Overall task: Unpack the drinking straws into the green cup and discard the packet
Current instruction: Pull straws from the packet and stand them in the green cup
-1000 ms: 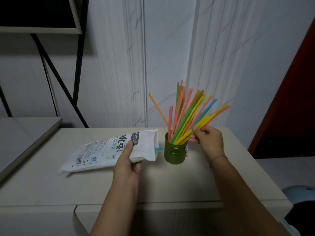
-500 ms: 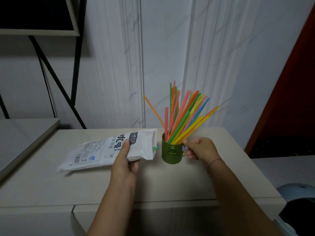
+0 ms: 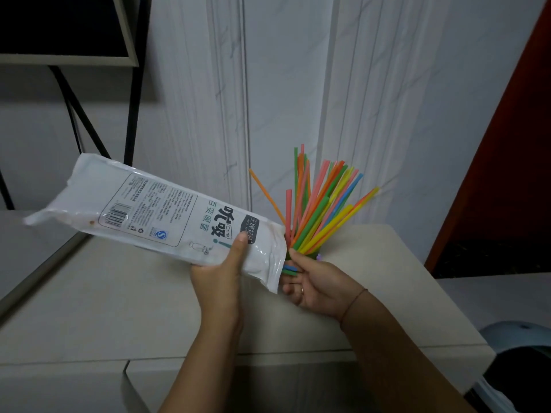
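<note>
Lifted off the table (image 3: 119,308) since a moment ago, the packet (image 3: 155,210) tilts mouth-down in the left hand (image 3: 220,278), whose fingers curl round it. At that mouth the right hand (image 3: 316,284) pinches the last straws (image 3: 289,270). Just behind its fingers, the green cup (image 3: 308,255) stands half hidden, crowded with fanned straws (image 3: 319,210); a sharp tug could knock it over.

The smooth, pale beige surface (image 3: 119,308) carries a small green cup (image 3: 310,255) near its far edge. The cup is largely hidden.
</note>
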Motion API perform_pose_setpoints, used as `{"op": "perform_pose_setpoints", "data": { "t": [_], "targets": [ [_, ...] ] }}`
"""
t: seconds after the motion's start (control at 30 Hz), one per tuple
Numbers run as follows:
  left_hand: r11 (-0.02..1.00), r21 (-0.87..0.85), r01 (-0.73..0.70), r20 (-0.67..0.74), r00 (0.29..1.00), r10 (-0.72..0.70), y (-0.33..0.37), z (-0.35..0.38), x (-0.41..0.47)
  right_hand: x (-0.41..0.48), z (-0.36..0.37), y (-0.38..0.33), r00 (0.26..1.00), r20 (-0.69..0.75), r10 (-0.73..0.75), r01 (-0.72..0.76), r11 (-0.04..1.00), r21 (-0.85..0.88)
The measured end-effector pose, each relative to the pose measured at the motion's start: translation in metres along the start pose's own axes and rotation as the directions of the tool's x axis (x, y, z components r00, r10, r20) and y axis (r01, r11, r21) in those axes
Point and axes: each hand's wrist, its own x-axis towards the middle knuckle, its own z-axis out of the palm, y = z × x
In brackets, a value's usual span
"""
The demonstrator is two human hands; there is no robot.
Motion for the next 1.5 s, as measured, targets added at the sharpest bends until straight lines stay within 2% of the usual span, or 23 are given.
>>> {"op": "perform_pose_setpoints", "data": {
  "t": [0.13, 0.3, 0.47, 0.57, 0.7, 0.83, 0.97, 1.1, 1.3, 1.4, 1.5],
  "targets": [
    [1.000, -0.004, -0.005, -0.022, 1.000, 0.004, 0.001, -0.001, 0.003, 0.002, 0.000, -0.001, 0.999, -0.002, -0.044, 0.044, 0.998, 0.050],
    [0.999, 0.021, -0.034, 0.022, 0.999, 0.033, 0.002, 0.001, 0.003, 0.004, -0.002, -0.002, 0.981, -0.005, -0.196, 0.195, 0.975, 0.101],
    [0.999, -0.029, 0.042, -0.028, 0.999, -0.043, 0.000, -0.005, 0.007, 0.005, -0.012, -0.008, 0.959, -0.119, -0.256, 0.269, 0.956, 0.113],
    [0.992, -0.097, 0.077, -0.046, 0.996, -0.082, 0.000, -0.009, 0.011, 0.002, -0.015, -0.011, 0.964, -0.146, -0.222, 0.239, 0.964, 0.117],
    [1.000, 0.015, -0.017, 0.046, 0.999, 0.016, 0.001, -0.002, 0.004, 0.003, -0.005, -0.003, 0.990, -0.114, -0.086, 0.092, 0.995, 0.049],
    [0.999, 0.045, -0.023, 0.076, 0.997, 0.019, -0.004, 0.004, -0.003, 0.002, 0.004, 0.001, 0.996, -0.047, -0.073, 0.073, 0.997, 0.004],
    [0.999, 0.013, 0.045, 0.013, 0.999, -0.045, -0.007, -0.004, 0.005, 0.002, 0.003, 0.001, 0.994, -0.043, -0.102, 0.104, 0.994, 0.040],
    [0.979, -0.099, 0.179, -0.060, 0.981, -0.185, -0.011, -0.010, 0.013, 0.002, 0.000, -0.002, 0.960, -0.125, -0.248, 0.254, 0.967, 0.029],
    [0.814, -0.327, 0.480, -0.062, 0.849, -0.525, -0.019, -0.021, 0.026, -0.007, -0.007, -0.014, 0.833, -0.227, -0.505, 0.466, 0.861, -0.205],
    [0.767, -0.403, 0.499, -0.064, 0.821, -0.567, -0.019, -0.024, 0.031, -0.011, -0.018, -0.023, 0.763, -0.315, -0.565, 0.540, 0.824, -0.171],
    [0.768, -0.410, 0.492, -0.056, 0.827, -0.560, -0.019, -0.025, 0.033, -0.013, -0.025, -0.028, 0.758, -0.341, -0.556, 0.565, 0.821, -0.082]
  ]
}}
